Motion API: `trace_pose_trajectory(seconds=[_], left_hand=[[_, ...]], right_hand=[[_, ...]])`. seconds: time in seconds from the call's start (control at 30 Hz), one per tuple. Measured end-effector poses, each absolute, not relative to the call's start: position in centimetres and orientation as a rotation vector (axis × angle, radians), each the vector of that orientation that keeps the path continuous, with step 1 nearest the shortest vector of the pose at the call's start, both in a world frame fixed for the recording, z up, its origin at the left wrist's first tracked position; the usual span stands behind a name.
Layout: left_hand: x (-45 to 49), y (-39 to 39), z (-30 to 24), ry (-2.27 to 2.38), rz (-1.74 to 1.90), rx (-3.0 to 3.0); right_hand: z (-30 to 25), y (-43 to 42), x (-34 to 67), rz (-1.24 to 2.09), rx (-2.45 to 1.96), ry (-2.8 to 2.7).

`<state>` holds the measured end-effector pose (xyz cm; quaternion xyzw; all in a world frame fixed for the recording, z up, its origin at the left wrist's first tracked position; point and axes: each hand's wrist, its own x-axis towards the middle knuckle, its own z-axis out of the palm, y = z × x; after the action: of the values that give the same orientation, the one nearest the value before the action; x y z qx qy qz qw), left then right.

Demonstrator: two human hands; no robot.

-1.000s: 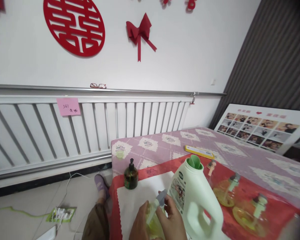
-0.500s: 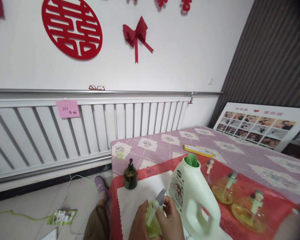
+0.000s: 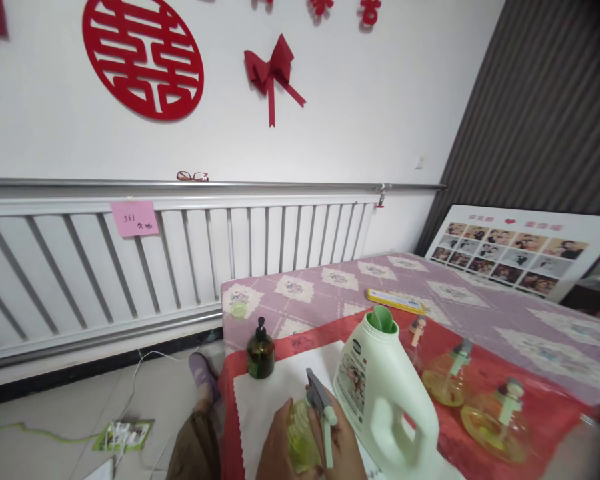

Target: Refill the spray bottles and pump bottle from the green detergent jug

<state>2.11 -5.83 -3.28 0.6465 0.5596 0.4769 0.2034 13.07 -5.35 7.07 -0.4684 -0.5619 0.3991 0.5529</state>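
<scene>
My left hand is wrapped round the ribbed, clear body of a spray bottle with yellow-green liquid, low in the middle of the view. Closed at the bottle's top, my right hand grips its grey spray head, whose pale green trigger hangs on the right side. Part of the bottle is hidden by my fingers. Just right of my hands a large pale green detergent jug stands upright, a green cup-like piece in its mouth. A dark pump bottle is to the left.
More spray bottles stand on the red cloth at right: one near, one behind it, another farther back. A yellow flat pack and a light green cap lie on the purple tablecloth. Cables lie on the floor.
The spray head has turned on the bottle, its trigger swinging from the left side to the right. My right hand has turned with it; my left hand stays round the body.
</scene>
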Motion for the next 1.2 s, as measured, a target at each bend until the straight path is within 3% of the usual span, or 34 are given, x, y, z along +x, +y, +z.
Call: trace_pose_trajectory(seconds=[0.4, 1.03, 1.2], left_hand=[[1.6, -5.8, -3.3, 1.5, 1.252, 1.773], [1.6, -5.6, -3.9, 1.53, 1.276, 1.75], [1.4, -5.6, -3.9, 1.485, 1.3, 1.765]], right_hand=[[7.5, -7.4, 12.2, 0.726, -1.296, -1.236], [6.9, -5.6, 10.9, 0.989, -1.256, -1.105], [7.2, -5.3, 11.6, 0.77, -1.445, -1.332]])
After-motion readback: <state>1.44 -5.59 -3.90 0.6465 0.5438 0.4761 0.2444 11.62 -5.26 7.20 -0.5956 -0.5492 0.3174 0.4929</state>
